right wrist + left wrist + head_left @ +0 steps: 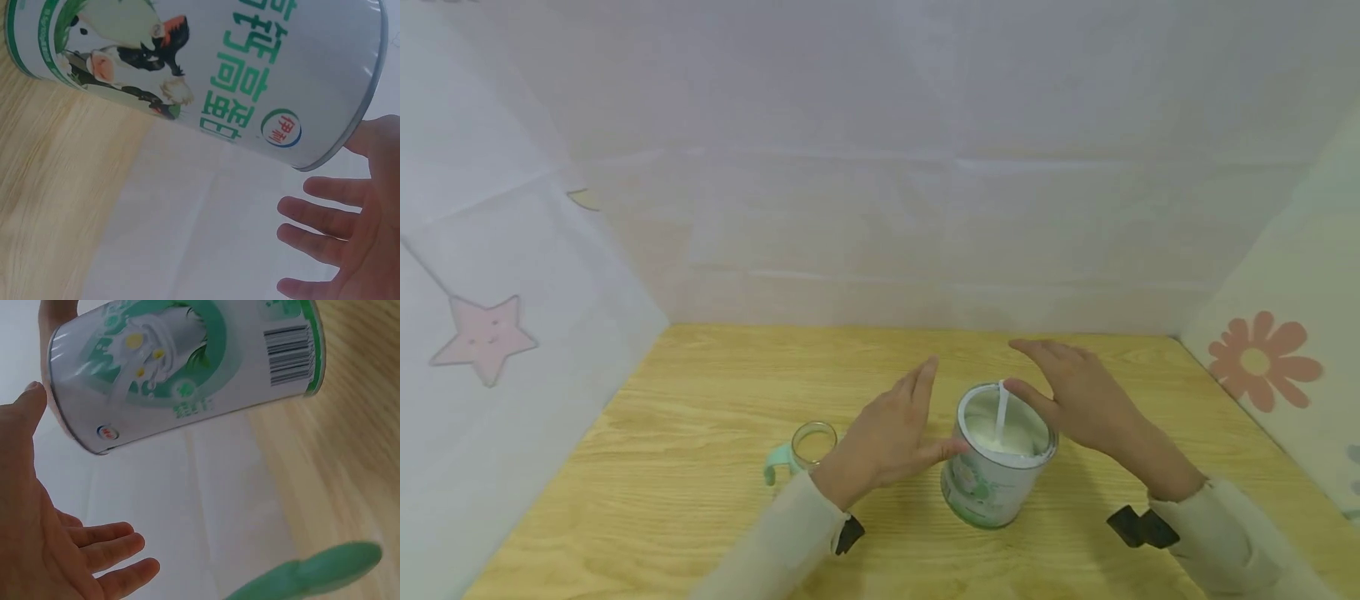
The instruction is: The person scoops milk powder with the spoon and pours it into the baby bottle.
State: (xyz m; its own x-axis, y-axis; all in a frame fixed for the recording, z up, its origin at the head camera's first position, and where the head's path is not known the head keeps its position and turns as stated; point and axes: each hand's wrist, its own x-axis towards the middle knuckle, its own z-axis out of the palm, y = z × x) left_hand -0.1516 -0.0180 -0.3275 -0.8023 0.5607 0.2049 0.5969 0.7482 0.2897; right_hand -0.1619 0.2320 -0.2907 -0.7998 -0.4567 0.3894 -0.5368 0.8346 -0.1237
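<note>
An uncovered white and green milk powder can [988, 492] stands upright on the table, pale powder [992, 433] inside it. From the powder a white scoop handle [1002, 408] sticks up past the rim. My left hand [891, 433] is at the can's left side, fingers extended, its thumb by the rim. On the other side my right hand [1086, 400] has spread fingers, with the thumb over the rim close to the scoop handle. Whether either thumb touches the can is hard to tell. In the right wrist view the can [187, 62] shows a cow picture.
Left of the can, partly behind my left hand, a round glass rim [814, 425] belongs to a bottle or cup with a mint green handle [775, 458]. The wooden table [700, 400] meets pale cloth walls [880, 233] at the back and sides.
</note>
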